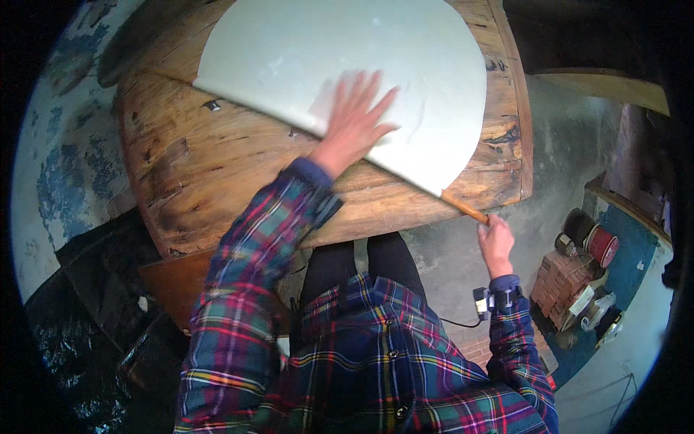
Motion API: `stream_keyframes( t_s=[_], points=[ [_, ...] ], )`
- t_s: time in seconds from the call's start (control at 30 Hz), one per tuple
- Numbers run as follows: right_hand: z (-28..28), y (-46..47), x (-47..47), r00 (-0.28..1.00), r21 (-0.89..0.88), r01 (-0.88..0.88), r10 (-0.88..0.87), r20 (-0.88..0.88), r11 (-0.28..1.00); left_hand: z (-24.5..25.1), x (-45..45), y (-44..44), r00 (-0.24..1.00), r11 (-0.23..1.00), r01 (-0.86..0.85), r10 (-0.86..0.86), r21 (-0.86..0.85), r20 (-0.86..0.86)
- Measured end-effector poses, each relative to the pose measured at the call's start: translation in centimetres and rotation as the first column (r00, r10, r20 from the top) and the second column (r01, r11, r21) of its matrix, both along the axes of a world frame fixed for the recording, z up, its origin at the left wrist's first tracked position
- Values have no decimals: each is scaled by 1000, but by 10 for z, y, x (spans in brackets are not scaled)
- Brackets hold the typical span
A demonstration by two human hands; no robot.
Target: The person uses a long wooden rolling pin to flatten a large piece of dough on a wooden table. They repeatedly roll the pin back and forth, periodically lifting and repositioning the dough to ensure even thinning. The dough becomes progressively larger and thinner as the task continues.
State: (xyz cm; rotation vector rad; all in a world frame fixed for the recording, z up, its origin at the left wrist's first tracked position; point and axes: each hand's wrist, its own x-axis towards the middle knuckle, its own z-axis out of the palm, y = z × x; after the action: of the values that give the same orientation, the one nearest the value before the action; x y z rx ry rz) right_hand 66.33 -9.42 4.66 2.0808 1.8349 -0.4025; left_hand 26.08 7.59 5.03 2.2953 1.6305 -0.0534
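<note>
A large, thin, pale sheet of what looks like rolled-out dough (336, 43) lies on a wooden tabletop (217, 168). Its near edge runs straight and slanting along a long wooden rolling pin (463, 206), which is mostly covered by the sheet. My left hand (355, 116) is flat on the sheet near that edge, fingers spread and blurred by motion. Past the table's near right corner, my right hand (496, 244) grips the pin's bare near end. The pin's thin far end reaches toward the table's left side.
Raised wooden strips edge the tabletop on the right (515, 108) and left. On the floor at right stand stacked bricks (564, 285) beside a red round container (602, 245). Black plastic sheeting (81, 325) lies at lower left. A small device (482, 304) with a cable is on my right wrist.
</note>
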Motion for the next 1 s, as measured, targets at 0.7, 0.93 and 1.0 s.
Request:
stream_keyframes(
  t_s=[0.7, 0.93, 1.0],
  points=[
    [-2, -68, -78, 921, -400, -295, 147, -361, 868, 29, -106, -156, 952, 977, -187, 155, -103, -263],
    [4, -106, -91, 887, -420, -319, 112, -447, 850, 9, -238, -173, 824, 928, -372, 333, 7, -459],
    [6, -118, -96, 888, -489, -309, 63, -456, 815, 14, -255, -203, 842, 889, -457, 425, -20, -333]
  ],
)
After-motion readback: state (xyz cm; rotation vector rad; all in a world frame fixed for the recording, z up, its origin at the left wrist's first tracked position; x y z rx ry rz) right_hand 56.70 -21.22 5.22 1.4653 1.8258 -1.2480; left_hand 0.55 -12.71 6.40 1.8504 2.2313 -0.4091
